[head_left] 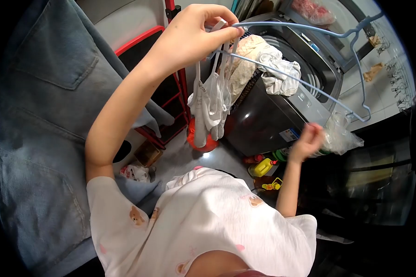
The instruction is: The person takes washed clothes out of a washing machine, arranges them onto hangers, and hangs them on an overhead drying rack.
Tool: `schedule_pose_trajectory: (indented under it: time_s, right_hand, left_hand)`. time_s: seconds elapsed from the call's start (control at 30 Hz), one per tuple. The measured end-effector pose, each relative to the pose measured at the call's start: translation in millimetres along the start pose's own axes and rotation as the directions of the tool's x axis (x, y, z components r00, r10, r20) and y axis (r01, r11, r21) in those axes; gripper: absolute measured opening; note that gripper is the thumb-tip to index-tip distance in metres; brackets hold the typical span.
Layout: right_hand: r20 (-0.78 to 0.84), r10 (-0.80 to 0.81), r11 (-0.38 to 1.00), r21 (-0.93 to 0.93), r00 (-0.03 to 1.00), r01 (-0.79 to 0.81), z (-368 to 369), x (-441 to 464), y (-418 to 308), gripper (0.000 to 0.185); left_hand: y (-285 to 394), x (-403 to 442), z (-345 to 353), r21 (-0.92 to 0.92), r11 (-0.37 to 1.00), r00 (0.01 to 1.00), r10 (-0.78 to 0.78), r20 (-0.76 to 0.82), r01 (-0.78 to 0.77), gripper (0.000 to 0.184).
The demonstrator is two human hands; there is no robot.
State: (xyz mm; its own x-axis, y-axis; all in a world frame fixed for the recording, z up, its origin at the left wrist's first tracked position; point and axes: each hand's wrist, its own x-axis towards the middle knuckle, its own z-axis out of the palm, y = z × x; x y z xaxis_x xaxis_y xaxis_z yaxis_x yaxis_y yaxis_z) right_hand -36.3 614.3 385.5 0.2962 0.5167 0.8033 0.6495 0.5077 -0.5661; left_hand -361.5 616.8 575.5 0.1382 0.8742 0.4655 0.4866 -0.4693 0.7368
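My left hand (201, 30), raised at the top, is closed on one end of a light blue hanger (296, 76) and on the straps of a white strappy garment (210, 99). The garment hangs below my fingers, and the hanger stretches out to the right with its hook at the top right. My right hand (306, 142) is lower at the right, under the hanger and apart from it. It is smeared by motion, so its finger pose is unclear. Behind the hanger, a white cloth (282, 76) and a beige cloth (245, 55) hang over the washer's rim.
An open grey washing machine (259, 124) stands ahead. Blue denim clothing (46, 115) fills the left side, beside a red-framed ladder (138, 39). A clear plastic bag (341, 134) hangs right. On the floor are a yellow bottle (262, 167), a red bag (201, 141) and a box (147, 153).
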Motion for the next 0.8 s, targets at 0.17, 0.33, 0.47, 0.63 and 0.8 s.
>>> schedule_pose_trajectory:
  time_s: [0.17,0.33,0.47,0.63,0.8]
  right_hand:
    - [0.45,-0.294,0.909,0.405,0.843,0.1,104.8,16.2,-128.1,0.024]
    - [0.576,-0.191,0.812,0.547,0.795,-0.202,149.1,23.0,-147.7,0.02]
    - [0.765,-0.137,0.641,0.553,0.629,-0.533,127.0,25.6,-143.0,0.016]
    - [0.766,-0.148,0.403,0.624,0.626,-0.669,90.7,10.4,-71.8,0.036]
    - [0.456,0.277,0.763,0.431,0.846,-0.482,35.3,32.4,-12.9,0.042]
  left_hand:
    - [-7.4,4.6,15.4,0.05,0.988,0.989,0.148,-0.003,-0.147,0.021]
    - [-14.2,-4.0,17.2,0.03,0.996,0.997,0.079,-0.007,-0.078,0.02]
    - [-27.2,-5.0,5.2,0.348,0.918,0.936,0.278,-0.216,-0.192,0.021]
    - [-53.6,-8.8,-19.5,0.292,0.953,0.96,0.157,-0.231,-0.085,0.02]
    - [-58.5,-25.7,-37.0,0.155,0.984,0.971,-0.045,-0.236,0.083,0.021]
